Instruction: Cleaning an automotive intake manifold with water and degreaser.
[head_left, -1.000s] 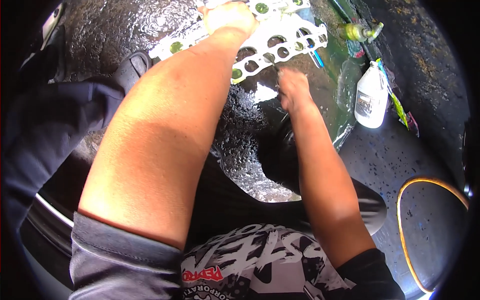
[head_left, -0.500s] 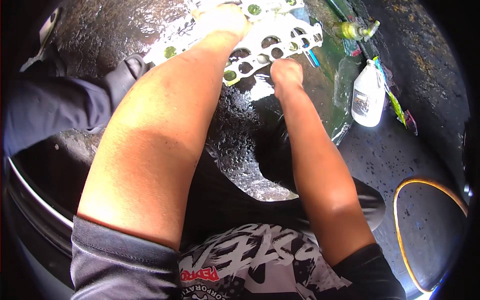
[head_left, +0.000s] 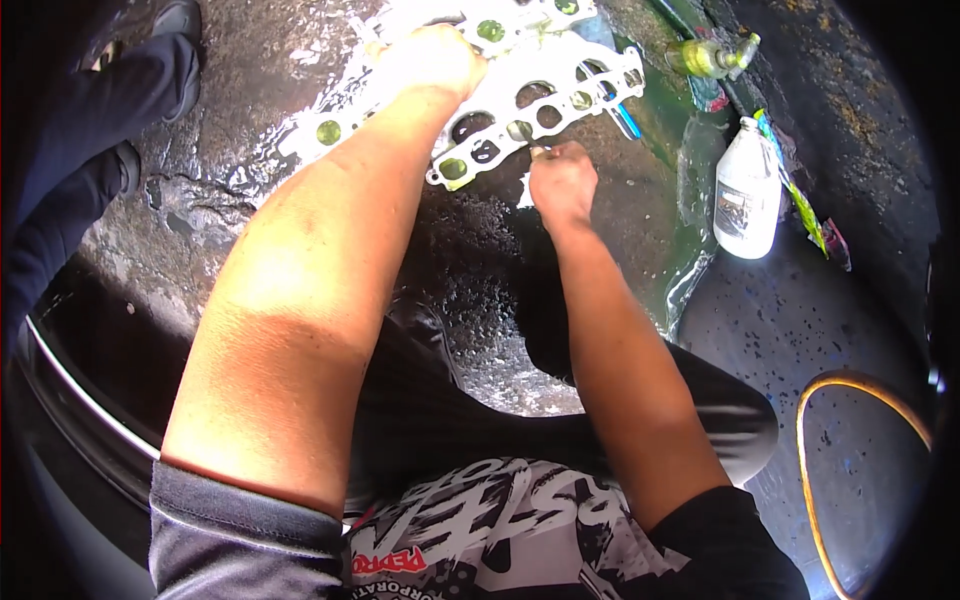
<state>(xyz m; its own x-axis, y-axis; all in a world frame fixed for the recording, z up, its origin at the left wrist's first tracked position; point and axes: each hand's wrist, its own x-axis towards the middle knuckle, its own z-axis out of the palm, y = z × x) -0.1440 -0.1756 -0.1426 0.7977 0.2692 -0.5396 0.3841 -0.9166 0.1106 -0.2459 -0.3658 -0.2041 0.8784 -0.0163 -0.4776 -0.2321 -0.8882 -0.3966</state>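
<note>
A pale metal intake manifold point(head_left: 520, 130), with rows of round and oval ports, lies on the wet ground at the top, washed out by glare. My left hand point(head_left: 430, 62) rests closed on its upper left portion, gripping it; the fingertips are lost in brightness. Just below the port row, my right hand point(head_left: 563, 182) makes a fist. Something small and thin pokes from its fingers toward a port, too small to name. Beside the manifold's right end lies a thin blue stick-like item point(head_left: 627, 120).
To the right are a white plastic jug point(head_left: 746, 195), a clear bottle of yellow-green liquid point(head_left: 708, 58) and a bright wrapper point(head_left: 800, 205). An orange hose point(head_left: 808, 470) loops at lower right. Another person's dark-trousered leg point(head_left: 105, 105) and shoe stand at upper left.
The other person's legs have shifted up and to the left. My right hand has moved slightly down and left along the manifold's edge. The left hand stays on the manifold.
</note>
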